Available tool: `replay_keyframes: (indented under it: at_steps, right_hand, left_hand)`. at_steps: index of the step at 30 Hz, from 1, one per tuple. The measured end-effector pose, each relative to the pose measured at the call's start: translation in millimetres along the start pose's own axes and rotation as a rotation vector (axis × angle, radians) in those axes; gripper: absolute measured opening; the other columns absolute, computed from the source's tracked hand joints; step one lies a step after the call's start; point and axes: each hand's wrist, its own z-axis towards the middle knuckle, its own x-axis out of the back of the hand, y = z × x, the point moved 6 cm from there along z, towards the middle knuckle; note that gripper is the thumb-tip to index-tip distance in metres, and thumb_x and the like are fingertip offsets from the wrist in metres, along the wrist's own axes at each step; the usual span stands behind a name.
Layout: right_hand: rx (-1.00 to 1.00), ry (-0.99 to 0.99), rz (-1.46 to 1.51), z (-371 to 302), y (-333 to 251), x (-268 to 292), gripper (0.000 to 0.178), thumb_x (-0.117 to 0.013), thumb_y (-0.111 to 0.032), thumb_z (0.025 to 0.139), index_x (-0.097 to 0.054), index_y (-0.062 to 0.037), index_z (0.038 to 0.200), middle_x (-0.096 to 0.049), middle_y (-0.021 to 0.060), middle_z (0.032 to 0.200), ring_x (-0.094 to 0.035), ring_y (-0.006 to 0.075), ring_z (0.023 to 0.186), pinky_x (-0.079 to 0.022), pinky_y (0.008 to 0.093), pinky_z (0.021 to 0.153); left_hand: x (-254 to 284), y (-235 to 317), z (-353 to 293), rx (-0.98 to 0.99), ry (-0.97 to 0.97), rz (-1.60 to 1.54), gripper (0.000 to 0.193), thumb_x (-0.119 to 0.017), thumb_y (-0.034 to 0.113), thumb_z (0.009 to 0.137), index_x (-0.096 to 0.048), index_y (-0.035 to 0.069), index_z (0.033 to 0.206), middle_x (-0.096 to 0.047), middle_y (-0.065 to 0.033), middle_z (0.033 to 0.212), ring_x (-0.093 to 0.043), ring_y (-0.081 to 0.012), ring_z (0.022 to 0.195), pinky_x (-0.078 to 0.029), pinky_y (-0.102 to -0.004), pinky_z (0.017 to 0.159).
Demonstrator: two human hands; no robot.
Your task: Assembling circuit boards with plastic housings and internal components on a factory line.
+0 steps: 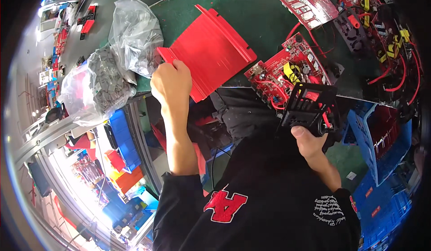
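My left hand [172,81] is closed on the near left edge of a red metal casing [215,49], an open channel with raised sides that lies tilted over the green bench. In my right hand [309,142] is a black end panel [310,105] with a red switch and slots, the thumb pressing its lower edge. Behind that panel sits a red circuit board [287,67] with a yellow-wrapped part and red wires. Whether the board is fixed to the panel I cannot tell. The fingers under the panel are hidden.
Two clear plastic bags [134,35] of small parts stand left of the casing. More red boards with wires [386,40] crowd the right side, near a red plate [305,4] with cut-outs. A blue crate [375,139] is below the bench at right.
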Motion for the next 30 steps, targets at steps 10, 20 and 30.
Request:
replay_keyframes:
  at_steps: [10, 20, 30]
  right_hand:
    - [0.008, -0.013, -0.001, -8.9, 0.2, 3.5, 0.049, -0.078, -0.007, 0.076, -0.055, 0.0022, 0.118, -0.064, 0.0084, 0.106, -0.062, 0.0160, 0.094, -0.052, 0.0309, 0.082]
    - [-0.075, -0.082, -0.181, -6.5, -0.5, 12.7, 0.067, -0.081, -0.024, 0.074, -0.046, 0.0016, 0.125, -0.058, 0.0070, 0.109, -0.058, 0.0150, 0.095, -0.049, 0.0299, 0.082]
    - [-0.173, 0.009, -0.228, -30.6, 6.0, 19.1, 0.071, -0.079, -0.033, 0.074, -0.047, 0.0026, 0.127, -0.059, 0.0081, 0.114, -0.059, 0.0175, 0.102, -0.049, 0.0323, 0.087]
  left_hand:
    - [-5.2, -1.3, -5.3, 0.151, -0.110, -0.045, 0.040, -0.054, 0.027, 0.077, -0.064, -0.011, 0.084, -0.065, -0.0317, 0.085, -0.065, -0.0453, 0.086, -0.050, -0.0479, 0.080]
    - [-3.4, -11.1, 48.2, -0.121, -0.056, 0.108, 0.038, -0.058, 0.030, 0.078, -0.066, -0.006, 0.085, -0.066, -0.0287, 0.084, -0.064, -0.0448, 0.085, -0.050, -0.0478, 0.080]
    - [39.9, 27.1, 37.2, -0.405, 0.422, -0.120, 0.019, -0.054, 0.015, 0.087, -0.063, 0.004, 0.099, -0.066, -0.0172, 0.101, -0.065, -0.0358, 0.088, -0.051, -0.0453, 0.070]
